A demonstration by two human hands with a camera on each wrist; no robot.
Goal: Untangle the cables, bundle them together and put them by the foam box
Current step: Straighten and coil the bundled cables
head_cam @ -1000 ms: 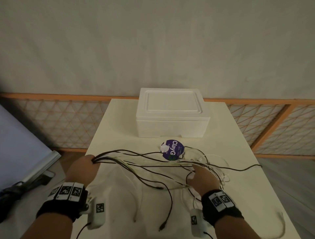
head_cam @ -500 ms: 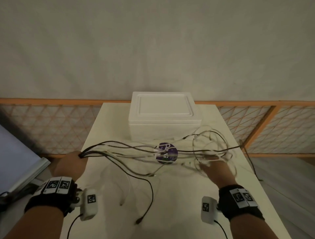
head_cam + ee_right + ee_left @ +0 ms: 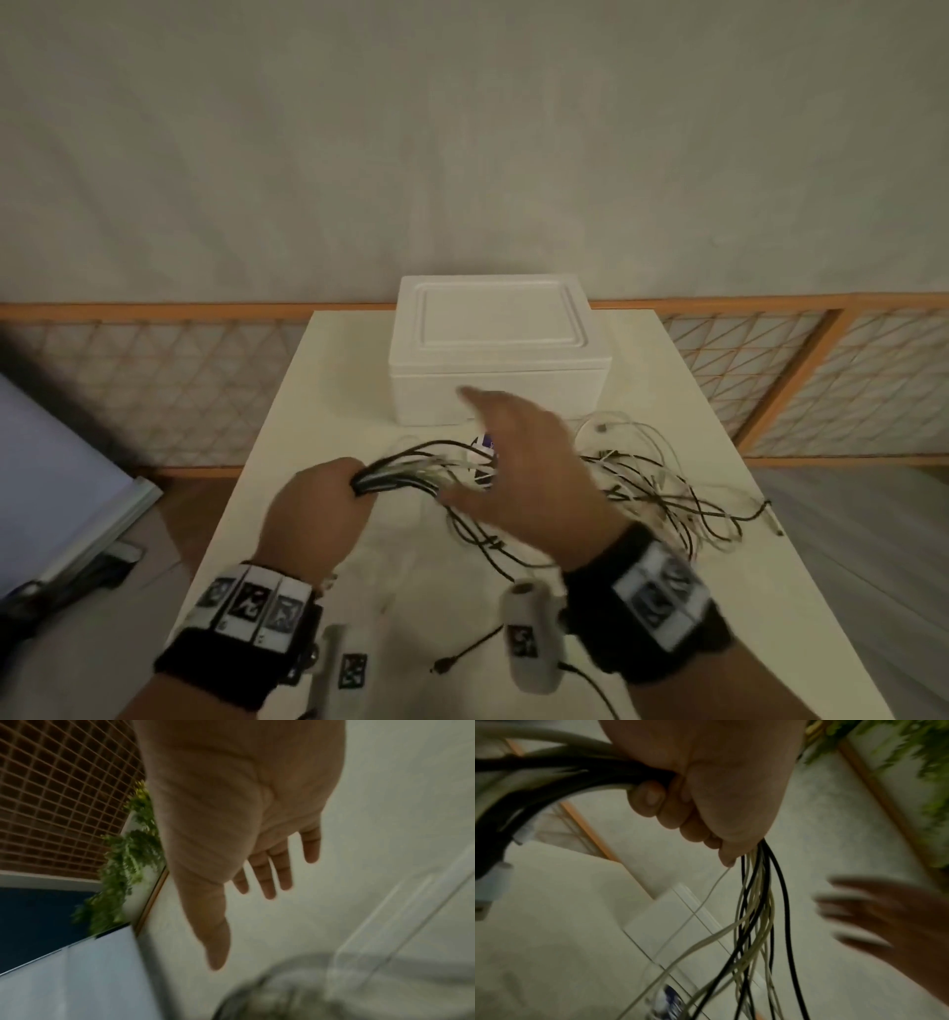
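My left hand [image 3: 328, 498] [image 3: 693, 801] is clenched around a bundle of black and white cables [image 3: 405, 475] [image 3: 754, 912], held above the table's middle. The loose ends sprawl in a tangle [image 3: 667, 493] to the right of the bundle. My right hand [image 3: 518, 457] [image 3: 257, 862] hovers over the cables with straight, spread fingers and holds nothing; it is blurred. The white foam box [image 3: 495, 349] stands closed at the far end of the table, just behind the hands. A black plug end [image 3: 441, 665] lies near the front.
A round purple-labelled item [image 3: 485, 443] lies among the cables in front of the box, mostly hidden by my right hand. The cream table [image 3: 328, 390] has an orange lattice fence [image 3: 154, 380] behind it. A pale board [image 3: 56, 488] leans at the left.
My left hand has brought its bundle rightward to the table's middle. My right hand has let go of the loops, which dropped to the right, and has swung left above the cables.
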